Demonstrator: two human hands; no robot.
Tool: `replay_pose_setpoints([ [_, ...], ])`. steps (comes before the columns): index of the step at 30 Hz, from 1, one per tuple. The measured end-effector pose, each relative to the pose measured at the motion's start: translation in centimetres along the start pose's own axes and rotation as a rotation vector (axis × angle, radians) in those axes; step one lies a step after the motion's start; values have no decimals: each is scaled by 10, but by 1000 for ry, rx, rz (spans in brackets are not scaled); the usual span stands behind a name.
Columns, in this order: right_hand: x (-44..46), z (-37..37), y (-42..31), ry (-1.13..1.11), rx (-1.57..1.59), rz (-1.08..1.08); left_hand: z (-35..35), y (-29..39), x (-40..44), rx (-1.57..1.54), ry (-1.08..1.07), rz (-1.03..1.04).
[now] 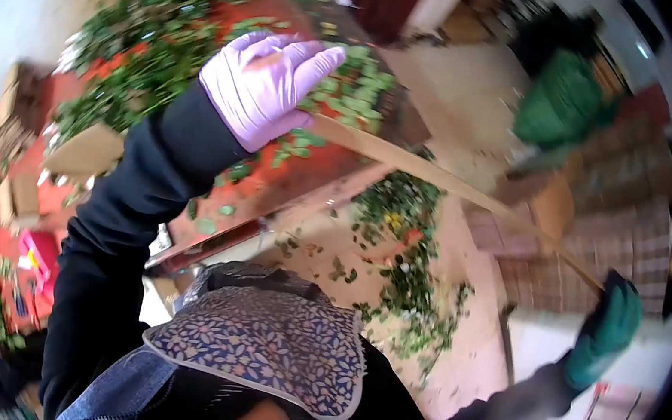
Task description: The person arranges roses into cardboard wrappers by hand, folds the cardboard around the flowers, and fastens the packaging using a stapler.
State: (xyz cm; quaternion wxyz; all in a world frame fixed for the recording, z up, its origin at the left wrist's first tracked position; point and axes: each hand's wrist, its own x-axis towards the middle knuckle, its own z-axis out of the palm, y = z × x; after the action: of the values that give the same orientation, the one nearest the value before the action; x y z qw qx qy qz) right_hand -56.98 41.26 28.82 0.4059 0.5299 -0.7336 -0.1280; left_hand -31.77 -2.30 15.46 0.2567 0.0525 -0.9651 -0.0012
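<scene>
A long brown strip (428,172), like tape or paper, stretches between my two hands. My left hand (263,86), in a lilac glove with a brownish patch on its back, is over the red table (257,185); the strip's left end meets it at the thumb, and the grip underneath is hidden. Far out to the right, my right hand (609,333), in a green glove with dark fingertips, is closed around the narrow other end. Cut green leaves (359,83) lie just beyond my left hand.
Leafy stems (136,63) cover the table's far side. Cardboard pieces (88,151) and a pink object (42,257) lie to the left. Leaves and stems (411,291) litter the floor. A green sack (557,100) and stacked brown boxes (622,244) stand at the right.
</scene>
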Motion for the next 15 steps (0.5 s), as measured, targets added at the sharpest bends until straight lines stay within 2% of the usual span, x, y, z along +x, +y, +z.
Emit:
replay_pose_setpoints([
  [1,21,1,-2,76,58,-36,-19,-25,-32,-81,-99,-73],
  [2,34,13,10,154,127,-61,-42,-30,-54,-63,-123,-58],
  [3,53,27,12,317,257,-82,-64,-36,-81,-16,-199,-134],
  [5,113,13,-12,395,721,-94,-107,-32,-129,95,-268,-275],
  [6,152,9,-53,496,283,-140,-117,-47,-170,160,-274,-362],
  [8,210,-5,-82,643,-117,-174,-145,-38,-207,199,-24,-366],
  [9,230,-12,-93,795,-39,-203,-152,-25,-217,234,-4,-448],
  [12,279,-57,-165,1197,30,-294,-172,3,-247,30,109,-711],
  [13,291,-72,-191,1323,23,-319,-187,-12,-277,53,230,-703],
  [14,290,-69,-241,1109,552,-134,-189,-16,-283,-86,236,-780],
  [15,290,-72,-277,1011,741,-206,-177,-12,-289,-75,237,-745],
])
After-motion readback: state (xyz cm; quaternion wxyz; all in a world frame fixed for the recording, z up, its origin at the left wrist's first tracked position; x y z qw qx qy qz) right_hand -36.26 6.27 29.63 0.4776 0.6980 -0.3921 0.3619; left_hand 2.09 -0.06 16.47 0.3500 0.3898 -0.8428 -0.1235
